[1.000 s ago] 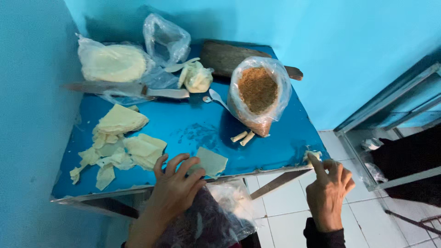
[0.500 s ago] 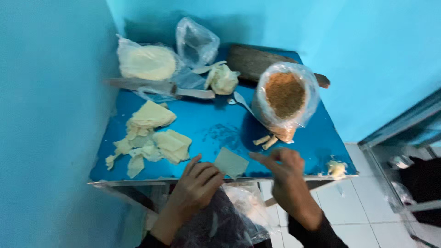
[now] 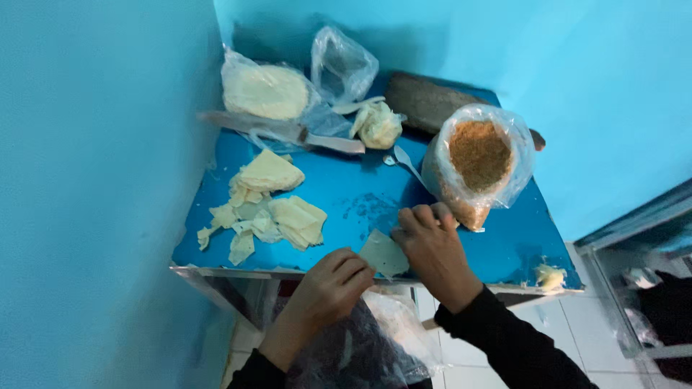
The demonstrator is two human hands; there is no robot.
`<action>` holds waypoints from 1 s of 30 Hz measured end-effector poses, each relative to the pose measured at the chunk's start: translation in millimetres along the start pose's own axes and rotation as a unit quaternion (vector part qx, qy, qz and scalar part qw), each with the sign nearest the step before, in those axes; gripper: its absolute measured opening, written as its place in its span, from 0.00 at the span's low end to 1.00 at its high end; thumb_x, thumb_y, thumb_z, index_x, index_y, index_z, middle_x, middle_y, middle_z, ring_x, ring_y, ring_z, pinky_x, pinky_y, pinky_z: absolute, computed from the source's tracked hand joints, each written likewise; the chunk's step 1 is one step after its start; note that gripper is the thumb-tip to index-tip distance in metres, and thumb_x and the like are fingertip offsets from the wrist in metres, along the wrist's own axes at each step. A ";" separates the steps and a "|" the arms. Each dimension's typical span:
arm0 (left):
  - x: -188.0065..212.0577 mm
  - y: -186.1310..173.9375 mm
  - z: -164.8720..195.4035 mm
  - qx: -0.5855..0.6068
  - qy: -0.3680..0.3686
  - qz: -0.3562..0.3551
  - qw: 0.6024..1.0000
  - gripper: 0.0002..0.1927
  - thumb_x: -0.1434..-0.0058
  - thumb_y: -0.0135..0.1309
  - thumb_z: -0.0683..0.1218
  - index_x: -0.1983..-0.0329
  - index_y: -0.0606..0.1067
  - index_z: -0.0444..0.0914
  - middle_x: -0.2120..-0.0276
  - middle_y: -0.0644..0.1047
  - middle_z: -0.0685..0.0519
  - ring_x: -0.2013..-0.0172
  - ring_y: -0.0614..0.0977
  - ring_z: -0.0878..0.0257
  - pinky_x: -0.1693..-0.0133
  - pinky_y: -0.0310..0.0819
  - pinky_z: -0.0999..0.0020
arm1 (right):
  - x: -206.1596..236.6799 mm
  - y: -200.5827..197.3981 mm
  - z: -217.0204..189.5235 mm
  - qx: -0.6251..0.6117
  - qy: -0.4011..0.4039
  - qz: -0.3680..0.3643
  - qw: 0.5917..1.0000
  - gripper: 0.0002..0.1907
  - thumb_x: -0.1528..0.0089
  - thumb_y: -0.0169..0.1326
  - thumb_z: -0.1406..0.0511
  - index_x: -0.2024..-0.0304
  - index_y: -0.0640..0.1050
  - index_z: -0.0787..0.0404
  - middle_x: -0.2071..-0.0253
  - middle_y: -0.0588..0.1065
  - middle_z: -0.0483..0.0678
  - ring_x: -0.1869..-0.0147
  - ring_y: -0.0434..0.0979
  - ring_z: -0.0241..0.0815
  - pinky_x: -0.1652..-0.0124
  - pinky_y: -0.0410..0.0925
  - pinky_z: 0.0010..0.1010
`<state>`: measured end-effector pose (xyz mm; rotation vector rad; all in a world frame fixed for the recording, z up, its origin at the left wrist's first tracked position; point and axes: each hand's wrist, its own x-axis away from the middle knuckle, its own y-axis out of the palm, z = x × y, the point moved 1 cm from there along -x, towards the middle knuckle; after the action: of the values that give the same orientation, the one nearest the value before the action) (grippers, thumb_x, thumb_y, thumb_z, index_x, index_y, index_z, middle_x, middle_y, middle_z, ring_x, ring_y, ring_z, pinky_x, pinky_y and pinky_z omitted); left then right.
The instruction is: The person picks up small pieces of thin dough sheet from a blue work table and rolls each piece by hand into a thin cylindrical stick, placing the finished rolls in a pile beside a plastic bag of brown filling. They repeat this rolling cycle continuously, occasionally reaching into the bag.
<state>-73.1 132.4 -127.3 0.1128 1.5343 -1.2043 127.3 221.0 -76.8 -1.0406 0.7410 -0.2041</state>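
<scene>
A pale wrapper (image 3: 383, 253), lying at the near edge of the blue table (image 3: 346, 187), is pinched between the curled fingers of the left hand (image 3: 333, 277) and right hand (image 3: 431, 241), and is best kept flat and folded gently, clear of the crumb bag (image 3: 478, 162).

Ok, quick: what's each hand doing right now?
Left hand: fingers curled, touching the pale wrapper sheet at the table edge.
Right hand: curled over the sheet's other side.
</scene>
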 end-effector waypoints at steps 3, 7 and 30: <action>-1.6 0.0 -0.6 0.007 0.003 0.008 1.000 0.12 0.44 0.63 0.40 0.57 0.78 0.33 0.59 0.77 0.48 0.54 0.79 0.49 0.51 0.77 0.55 | -2.0 -8.8 1.4 -0.069 0.021 0.032 0.997 0.17 0.47 0.57 0.67 0.55 0.83 0.49 0.59 0.68 0.46 0.48 0.67 0.48 0.47 0.57 0.44; -0.5 0.3 -1.4 0.018 -0.019 -0.011 1.000 0.12 0.42 0.63 0.41 0.56 0.78 0.33 0.59 0.77 0.47 0.54 0.80 0.51 0.51 0.77 0.56 | 2.9 -9.9 -11.6 -0.148 0.012 0.022 0.989 0.21 0.45 0.57 0.68 0.49 0.85 0.50 0.62 0.67 0.46 0.52 0.66 0.47 0.49 0.57 0.44; 0.4 5.1 4.9 0.061 -0.058 -0.016 0.996 0.13 0.40 0.63 0.42 0.55 0.76 0.34 0.57 0.78 0.46 0.53 0.79 0.48 0.53 0.77 0.55 | -66.1 -34.8 165.8 -0.188 0.085 -0.203 0.957 0.21 0.44 0.63 0.63 0.53 0.69 0.62 0.56 0.77 0.62 0.52 0.80 0.57 0.52 0.70 0.48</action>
<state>-66.7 131.1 -130.0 0.0973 1.3665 -1.3077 191.2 352.7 31.2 -1.5517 0.7293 -0.5270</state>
